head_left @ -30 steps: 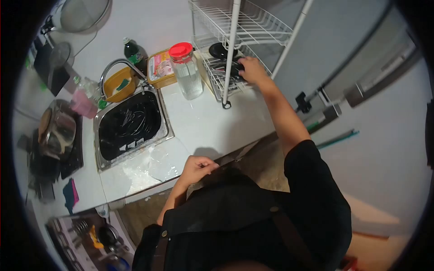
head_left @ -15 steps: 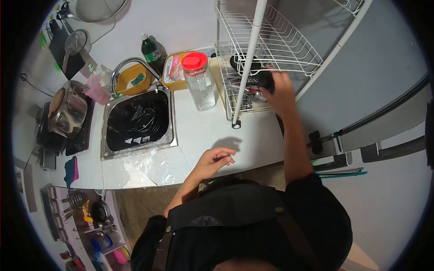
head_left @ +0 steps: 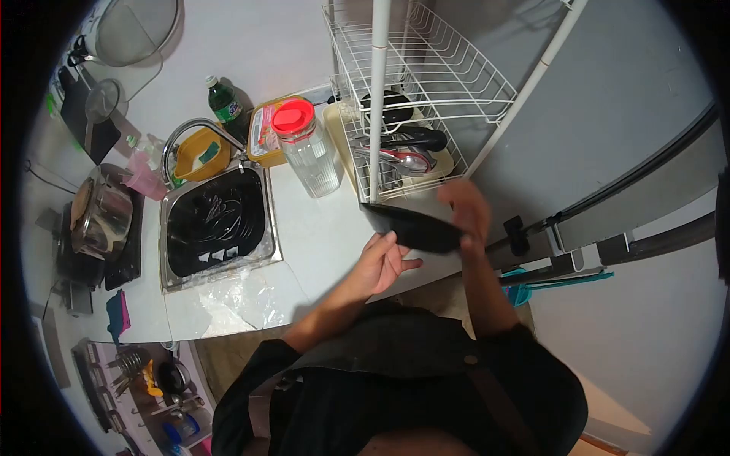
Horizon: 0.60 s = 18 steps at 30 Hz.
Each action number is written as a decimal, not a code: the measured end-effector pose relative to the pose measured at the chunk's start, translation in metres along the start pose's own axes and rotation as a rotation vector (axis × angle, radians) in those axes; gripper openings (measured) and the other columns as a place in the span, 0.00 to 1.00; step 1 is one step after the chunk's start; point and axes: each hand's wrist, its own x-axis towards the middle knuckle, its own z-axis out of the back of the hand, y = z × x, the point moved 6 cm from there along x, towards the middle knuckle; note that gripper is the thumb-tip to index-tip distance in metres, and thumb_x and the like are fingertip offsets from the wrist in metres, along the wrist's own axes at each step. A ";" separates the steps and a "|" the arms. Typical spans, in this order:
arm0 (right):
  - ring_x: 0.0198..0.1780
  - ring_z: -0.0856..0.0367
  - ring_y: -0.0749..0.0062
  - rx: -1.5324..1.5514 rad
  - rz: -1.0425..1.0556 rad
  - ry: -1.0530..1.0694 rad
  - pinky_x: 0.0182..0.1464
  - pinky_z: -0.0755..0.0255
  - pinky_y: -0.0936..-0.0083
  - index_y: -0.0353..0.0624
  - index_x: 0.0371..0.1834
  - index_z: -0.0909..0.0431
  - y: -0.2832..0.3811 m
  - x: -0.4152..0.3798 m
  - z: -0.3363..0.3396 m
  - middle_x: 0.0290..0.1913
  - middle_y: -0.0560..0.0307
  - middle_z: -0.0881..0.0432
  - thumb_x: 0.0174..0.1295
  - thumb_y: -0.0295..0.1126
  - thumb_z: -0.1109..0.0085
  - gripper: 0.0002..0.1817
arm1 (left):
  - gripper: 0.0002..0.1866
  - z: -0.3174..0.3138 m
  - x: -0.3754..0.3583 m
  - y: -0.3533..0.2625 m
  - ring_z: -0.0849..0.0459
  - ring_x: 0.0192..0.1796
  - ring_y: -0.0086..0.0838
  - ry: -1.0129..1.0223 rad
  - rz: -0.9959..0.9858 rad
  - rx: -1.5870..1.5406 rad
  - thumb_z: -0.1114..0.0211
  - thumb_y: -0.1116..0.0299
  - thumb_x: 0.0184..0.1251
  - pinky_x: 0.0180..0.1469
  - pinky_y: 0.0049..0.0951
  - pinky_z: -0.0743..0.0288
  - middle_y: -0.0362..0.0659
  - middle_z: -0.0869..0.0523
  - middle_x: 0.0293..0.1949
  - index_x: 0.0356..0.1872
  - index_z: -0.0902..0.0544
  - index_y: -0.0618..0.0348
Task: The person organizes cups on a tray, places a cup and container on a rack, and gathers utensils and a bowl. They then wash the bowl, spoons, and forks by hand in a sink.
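Observation:
A flat black object (head_left: 414,230), dark and slightly blurred, is held over the counter's front part, in front of the white wire rack (head_left: 449,97). My right hand (head_left: 470,216) grips its right end, with the fingers smeared by motion. At its left side my left hand (head_left: 384,266) touches the lower edge with the thumb, the other fingers spread below. In the rack's lower level lie a ladle (head_left: 414,162) and other black-handled utensils. A glass pitcher (head_left: 310,161) with a red lid stands left of the rack.
A sink (head_left: 218,222) with wet black inside is at the left, its faucet behind. Near the wall are a green bottle (head_left: 226,106) and a yellow tray (head_left: 266,144). A pot (head_left: 104,220) stands on the stove at far left. Shelves (head_left: 156,395) hang lower left.
My right hand has come out of the rack toward me with the black object. My left hand has moved slightly right to meet it. The view has shifted a little.

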 end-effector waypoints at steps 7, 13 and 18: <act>0.30 0.23 0.65 0.268 -0.455 0.346 0.35 0.29 0.69 0.32 0.27 0.23 -0.131 0.073 -0.034 0.26 0.47 0.21 0.56 0.37 0.46 0.15 | 0.27 0.024 -0.006 -0.014 0.34 0.63 0.39 0.119 -0.181 -0.136 0.50 0.55 0.66 0.59 0.52 0.36 0.48 0.32 0.61 0.62 0.38 0.58; 0.42 0.28 0.56 -0.889 -0.554 0.330 0.43 0.33 0.62 0.43 0.42 0.27 -0.346 0.098 -0.028 0.42 0.49 0.28 0.52 0.38 0.44 0.16 | 0.30 0.066 -0.067 -0.019 0.31 0.61 0.40 -0.091 -0.329 -0.129 0.41 0.59 0.61 0.59 0.46 0.34 0.48 0.31 0.59 0.61 0.40 0.60; 0.40 0.27 0.56 -1.029 -0.617 0.534 0.42 0.32 0.62 0.43 0.42 0.26 -0.350 0.101 -0.036 0.40 0.49 0.26 0.52 0.38 0.44 0.16 | 0.30 0.085 -0.139 -0.037 0.27 0.57 0.40 -0.138 -0.551 -0.051 0.36 0.63 0.57 0.58 0.40 0.31 0.50 0.26 0.55 0.59 0.37 0.61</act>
